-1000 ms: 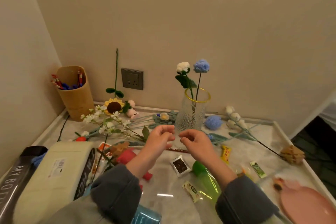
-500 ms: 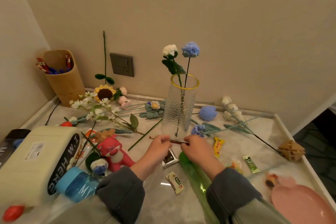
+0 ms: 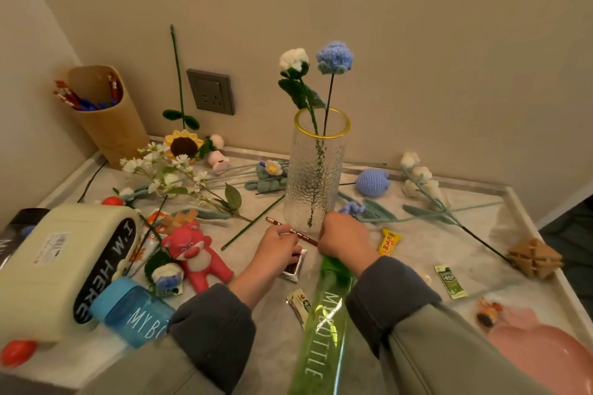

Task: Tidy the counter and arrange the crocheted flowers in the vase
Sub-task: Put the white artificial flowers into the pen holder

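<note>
The left hand [image 3: 277, 247] is pinching the red pencil [image 3: 300, 233], its axis running rightward from those fingers to the curled right hand [image 3: 345, 239], whose grasp I cannot tell.

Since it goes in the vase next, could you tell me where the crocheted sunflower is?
In the head view, the crocheted sunflower sits at the back left of the counter, by the wall, between the cardboard pen holder and the glass vase.

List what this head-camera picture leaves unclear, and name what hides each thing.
Right hand grip: head view, fingertips hidden behind its own knuckles; whether it holds the pencil is unclear.
Green bottle: base cut off by the bottom edge.
Pink plate: cut off by the lower right corner.
Green sachet print: too small.
</note>
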### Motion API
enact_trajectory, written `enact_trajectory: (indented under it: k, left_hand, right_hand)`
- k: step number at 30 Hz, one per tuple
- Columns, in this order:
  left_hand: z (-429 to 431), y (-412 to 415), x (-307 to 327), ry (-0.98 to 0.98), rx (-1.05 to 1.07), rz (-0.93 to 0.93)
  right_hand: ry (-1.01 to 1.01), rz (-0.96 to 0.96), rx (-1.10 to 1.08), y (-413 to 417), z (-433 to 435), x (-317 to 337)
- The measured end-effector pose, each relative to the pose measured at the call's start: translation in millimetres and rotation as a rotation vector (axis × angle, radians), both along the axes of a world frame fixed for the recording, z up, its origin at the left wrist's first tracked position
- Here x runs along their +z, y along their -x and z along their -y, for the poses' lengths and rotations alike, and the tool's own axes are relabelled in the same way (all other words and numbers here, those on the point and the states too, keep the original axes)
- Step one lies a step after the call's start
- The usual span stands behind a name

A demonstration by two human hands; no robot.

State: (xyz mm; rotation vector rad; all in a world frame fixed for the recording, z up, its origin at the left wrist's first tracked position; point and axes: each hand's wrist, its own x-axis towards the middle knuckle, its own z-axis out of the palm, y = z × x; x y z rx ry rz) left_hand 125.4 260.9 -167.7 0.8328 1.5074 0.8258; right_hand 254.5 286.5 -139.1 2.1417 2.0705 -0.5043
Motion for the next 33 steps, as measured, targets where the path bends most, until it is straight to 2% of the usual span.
enact_trajectory:
  k: [7, 10, 14, 18, 24, 33]
  left_hand:
    - [2, 6, 14, 0.056, 0.098, 0.108]
    - [3, 8, 30, -0.055, 0.162, 0.207]
    - [5, 4, 56, -0.272, 0.171, 0.224]
    - [9, -18, 74, -0.398, 0.134, 0.246]
    - [20, -57, 75, -0.438, 0.130, 0.335]
    - [37, -78, 68, -0.383, 0.062, 0.396]
  right_hand:
    - [0.046, -0.178, 0.015, 3, 3, 7]
    - [-0.007, -0.336, 0.061, 6, 7, 21]
    - [-0.070, -0.587, 0.079, -4, 15, 52]
    - [-0.078, -0.772, -0.007, -28, 31, 75]
    - [-0.225, -0.737, -0.252, -77, 67, 69]
    - [-0.203, -0.738, -0.348, -92, 89, 48]
